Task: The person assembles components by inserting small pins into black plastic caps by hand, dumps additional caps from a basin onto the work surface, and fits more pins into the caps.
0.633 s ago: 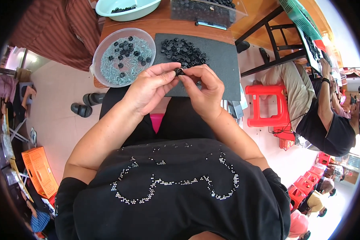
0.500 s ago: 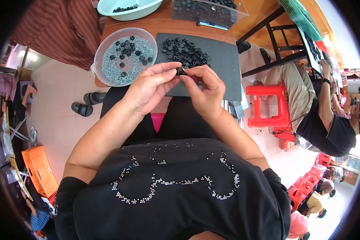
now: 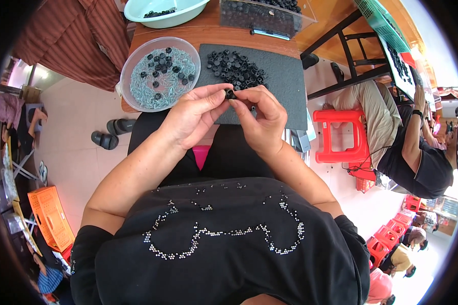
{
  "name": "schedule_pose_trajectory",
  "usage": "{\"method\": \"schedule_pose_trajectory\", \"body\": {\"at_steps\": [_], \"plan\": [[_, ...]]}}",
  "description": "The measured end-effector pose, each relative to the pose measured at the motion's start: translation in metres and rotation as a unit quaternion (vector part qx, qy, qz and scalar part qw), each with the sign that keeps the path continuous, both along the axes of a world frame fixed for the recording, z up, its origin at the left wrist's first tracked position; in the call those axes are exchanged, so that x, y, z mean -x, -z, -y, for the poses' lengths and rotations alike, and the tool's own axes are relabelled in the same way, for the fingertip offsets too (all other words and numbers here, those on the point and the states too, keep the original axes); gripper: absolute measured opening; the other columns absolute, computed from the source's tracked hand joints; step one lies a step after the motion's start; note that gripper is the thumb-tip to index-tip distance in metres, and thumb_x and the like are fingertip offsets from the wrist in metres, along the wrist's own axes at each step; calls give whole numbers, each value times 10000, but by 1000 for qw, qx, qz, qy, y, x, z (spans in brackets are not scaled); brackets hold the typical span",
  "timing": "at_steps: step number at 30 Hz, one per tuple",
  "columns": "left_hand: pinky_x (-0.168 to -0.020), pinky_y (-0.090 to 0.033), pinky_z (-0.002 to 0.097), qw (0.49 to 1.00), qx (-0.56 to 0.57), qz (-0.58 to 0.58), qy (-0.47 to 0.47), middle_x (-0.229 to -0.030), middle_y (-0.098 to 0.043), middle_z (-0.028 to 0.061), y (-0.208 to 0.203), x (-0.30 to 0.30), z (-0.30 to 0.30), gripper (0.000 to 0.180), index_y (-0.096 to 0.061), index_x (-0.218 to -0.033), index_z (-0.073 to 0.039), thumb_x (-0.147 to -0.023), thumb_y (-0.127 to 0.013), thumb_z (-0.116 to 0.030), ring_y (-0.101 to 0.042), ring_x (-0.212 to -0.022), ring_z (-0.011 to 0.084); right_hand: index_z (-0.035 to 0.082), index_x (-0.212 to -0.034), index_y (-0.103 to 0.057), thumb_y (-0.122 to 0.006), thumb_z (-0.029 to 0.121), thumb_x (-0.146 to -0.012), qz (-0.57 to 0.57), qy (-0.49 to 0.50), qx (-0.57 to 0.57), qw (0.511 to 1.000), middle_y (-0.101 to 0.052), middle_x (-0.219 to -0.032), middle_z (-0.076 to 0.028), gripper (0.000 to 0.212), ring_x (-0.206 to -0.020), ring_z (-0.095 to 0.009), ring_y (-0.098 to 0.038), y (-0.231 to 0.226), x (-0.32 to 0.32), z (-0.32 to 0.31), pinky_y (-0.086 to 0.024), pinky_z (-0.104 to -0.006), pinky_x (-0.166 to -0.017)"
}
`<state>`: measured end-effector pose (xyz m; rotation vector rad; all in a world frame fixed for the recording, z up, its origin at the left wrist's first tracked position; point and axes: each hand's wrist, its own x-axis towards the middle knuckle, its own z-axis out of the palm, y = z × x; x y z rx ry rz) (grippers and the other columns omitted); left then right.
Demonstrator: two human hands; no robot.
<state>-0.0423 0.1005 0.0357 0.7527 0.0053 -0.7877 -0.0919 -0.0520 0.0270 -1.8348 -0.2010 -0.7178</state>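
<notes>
Between the fingertips of both hands is one small round black cap-like part (image 3: 229, 94). My left hand (image 3: 197, 109) pinches it from the left with thumb and fingers. From the right, my right hand (image 3: 262, 114) grips it with thumb and forefinger. Just beyond my fingers lies a pile of similar black parts (image 3: 234, 66) on a dark grey mat (image 3: 285, 86). To the left, a clear round tub (image 3: 123, 84) holds many thin pale-blue pieces (image 3: 155, 84) with several black parts on top. What the pale pieces are is too small to tell.
A pale-green basin (image 3: 173, 19) and a clear bin (image 3: 239, 19) of black parts stand at the table's far side, beside a blue pen-like object (image 3: 270, 34). A red stool (image 3: 341, 136) is at right, where a person (image 3: 407, 147) works. Dark sandals (image 3: 105, 139) lie on the floor.
My hands stay almost in place, both still pinching the black part, with small finger shifts. At right, the other person's hand has shifted slightly.
</notes>
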Motion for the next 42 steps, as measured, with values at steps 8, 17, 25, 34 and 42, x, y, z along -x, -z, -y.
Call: {"method": "schedule_pose_trajectory", "body": {"at_steps": [8, 17, 25, 34, 42], "plan": [[-828, -477, 249, 998, -8, 56, 11, -972, -618, 59, 0, 1, -1, 243, -601, -1103, -15, -881, -598, -113, -577, -881, 120, -45, -836, -611, -672, -119, -699, 40, -20, 21, 999, -610, -791, -105, 167, -696, -171, -562, -5, 3, 4, -443, -257, -609], [-835, -489, 265, 994, -34, 101, -1, -971, -610, 60, -8, 4, -2, 260, -602, -1112, 13, -884, -594, -112, -584, -910, 135, -20, -825, -626, -704, -54, -706, 12, -19, -12, 1000, -634, -771, -96, 147, -677, -150, -604, -10, 3, -1, -489, -247, -597], [-823, -504, 252, 962, -87, 253, -51, -952, -585, 56, -9, 8, 1, 235, -611, -1109, 22, -899, -555, -67, -594, -887, 137, -40, -872, -618, -651, -52, -795, -95, -53, -190, 976, -638, -814, -65, 85, -755, -96, -605, -20, 12, -9, -496, -220, -649], [-748, -504, 237, 953, -181, 236, -48, -878, -648, 71, -2, 25, -3, 254, -589, -1121, 34, -903, -559, -93, -608, -796, 110, 14, -901, -642, -667, 31, -815, -174, -144, -314, 922, -643, -825, -23, 91, -736, -68, -582, 0, 2, 2, -469, -206, -634], [-740, -499, 229, 983, -115, 132, -52, -891, -636, 59, -5, 24, -2, 265, -576, -1118, 44, -907, -562, -115, -592, -783, 91, 56, -932, -663, -657, 87, -835, -220, -179, -375, 883, -638, -817, 1, 103, -682, -56, -548, 5, 0, -2, -425, -197, -580]]}}
